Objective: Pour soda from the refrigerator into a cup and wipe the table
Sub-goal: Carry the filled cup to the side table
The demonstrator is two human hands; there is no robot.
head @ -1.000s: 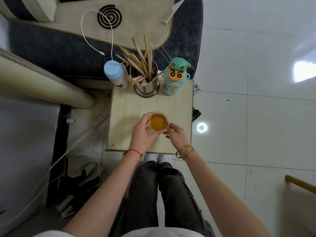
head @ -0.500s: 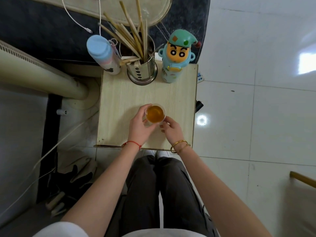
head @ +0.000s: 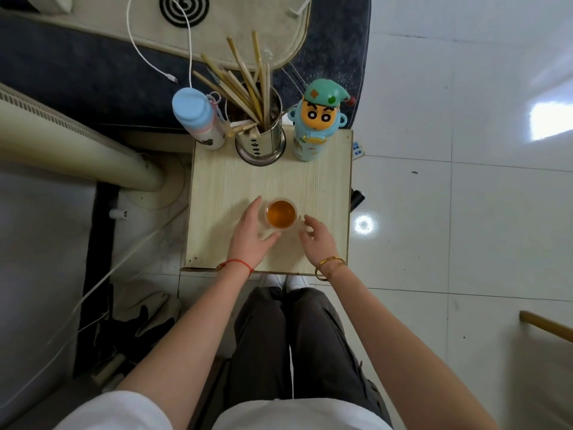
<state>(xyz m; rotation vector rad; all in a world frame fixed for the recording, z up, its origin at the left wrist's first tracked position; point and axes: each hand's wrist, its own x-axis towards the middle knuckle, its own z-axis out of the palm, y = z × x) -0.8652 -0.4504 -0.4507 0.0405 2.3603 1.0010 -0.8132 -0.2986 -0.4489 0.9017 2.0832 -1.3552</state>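
Both hands have loosened off the cup [head: 281, 215], now standing mid-table [head: 217, 187]. Left hand [head: 250, 240] open, thumb beneath its base; right hand [head: 316, 238] relaxed beside. Contact unclear; clear walls barely visible.

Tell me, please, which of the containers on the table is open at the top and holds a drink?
The cup, between the hands: open, with amber liquid showing. The blue bottle and cartoon bottle are capped; the steel holder holds chopsticks.

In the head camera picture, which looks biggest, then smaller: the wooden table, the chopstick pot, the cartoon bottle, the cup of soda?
1. Wooden table, by far the biggest.
2. Metal chopstick pot and cartoon bottle: too alike to rank.
3. Cup of soda, smallest.
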